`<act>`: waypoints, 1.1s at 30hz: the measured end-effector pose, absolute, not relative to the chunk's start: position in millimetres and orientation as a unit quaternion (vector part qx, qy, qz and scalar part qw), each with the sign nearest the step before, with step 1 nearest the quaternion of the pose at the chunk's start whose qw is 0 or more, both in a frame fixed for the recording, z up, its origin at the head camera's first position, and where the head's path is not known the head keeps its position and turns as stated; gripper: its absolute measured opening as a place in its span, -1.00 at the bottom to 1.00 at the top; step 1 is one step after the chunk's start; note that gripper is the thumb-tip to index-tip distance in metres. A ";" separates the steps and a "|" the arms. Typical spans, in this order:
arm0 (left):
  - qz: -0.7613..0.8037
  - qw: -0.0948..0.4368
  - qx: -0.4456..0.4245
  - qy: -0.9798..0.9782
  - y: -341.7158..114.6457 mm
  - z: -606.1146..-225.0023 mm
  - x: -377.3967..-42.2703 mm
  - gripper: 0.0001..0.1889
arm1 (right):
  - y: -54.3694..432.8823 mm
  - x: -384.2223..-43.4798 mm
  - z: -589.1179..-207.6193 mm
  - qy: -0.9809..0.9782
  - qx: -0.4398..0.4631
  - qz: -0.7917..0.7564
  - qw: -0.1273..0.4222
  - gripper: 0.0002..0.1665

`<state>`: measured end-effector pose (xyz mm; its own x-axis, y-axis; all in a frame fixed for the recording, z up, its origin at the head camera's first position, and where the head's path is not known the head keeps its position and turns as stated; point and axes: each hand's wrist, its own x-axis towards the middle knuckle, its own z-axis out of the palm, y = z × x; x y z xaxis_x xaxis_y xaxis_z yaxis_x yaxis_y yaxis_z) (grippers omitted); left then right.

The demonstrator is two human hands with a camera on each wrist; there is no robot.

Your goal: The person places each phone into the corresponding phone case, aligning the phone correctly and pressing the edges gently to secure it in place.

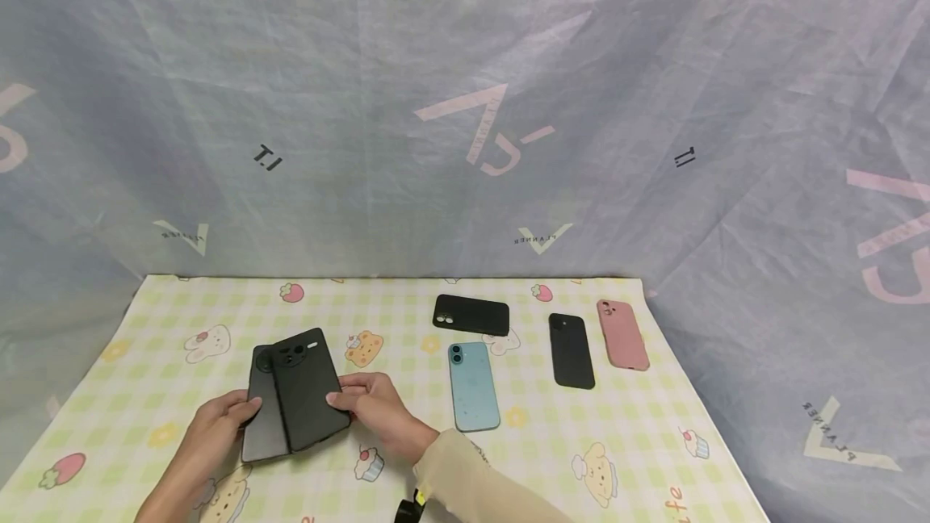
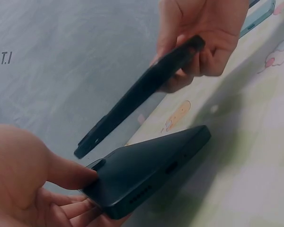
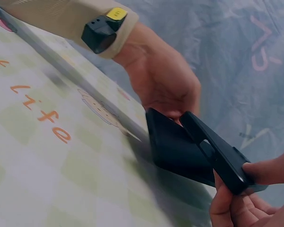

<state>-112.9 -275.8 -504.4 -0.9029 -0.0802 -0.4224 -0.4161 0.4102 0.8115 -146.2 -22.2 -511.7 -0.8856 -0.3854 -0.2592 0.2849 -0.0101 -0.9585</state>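
Observation:
My left hand (image 1: 215, 424) holds a dark grey phone (image 1: 263, 426) by its left side, thumb on the back. My right hand (image 1: 383, 412) pinches a black phone case (image 1: 311, 390) by its right edge. The case overlaps the phone's right part in the head view, its camera cut-outs up at the far end. In the left wrist view, a gap shows between the tilted case (image 2: 137, 97) and the phone (image 2: 146, 170), whose bottom edge has a port and speaker holes. A slot shows in the case's edge in the right wrist view. Both are held above the cloth.
Right of my hands lie a light blue phone (image 1: 475, 387), a black case (image 1: 472, 315) turned sideways behind it, a black phone-shaped item (image 1: 571, 351) and a pink case (image 1: 623, 336). A checked cartoon tablecloth (image 1: 538, 458) covers the table. Grey-blue fabric (image 1: 363, 144) hangs behind.

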 end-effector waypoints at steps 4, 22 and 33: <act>0.531 0.158 -0.148 0.819 -273.2 -503.6 -113.5 -0.44 | -26.3 -141.7 -511.6 0.657 -0.037 -0.713 0.241 -0.63; 0.584 0.157 -0.137 0.785 -269.3 -505.0 -112.4 -0.51 | -37.2 -136.1 -521.1 0.654 -0.022 -0.719 0.236 -0.78; 0.605 0.152 -0.138 0.770 -268.5 -506.5 -112.2 -0.53 | -40.6 -134.6 -521.0 0.659 -0.020 -0.717 0.225 -0.84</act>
<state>-112.2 -268.5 -506.5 -0.9160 -0.0293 -0.4001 -0.3956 0.2311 0.8889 -134.6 -40.6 -521.0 -0.8976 -0.3492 -0.2689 0.2975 -0.0301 -0.9542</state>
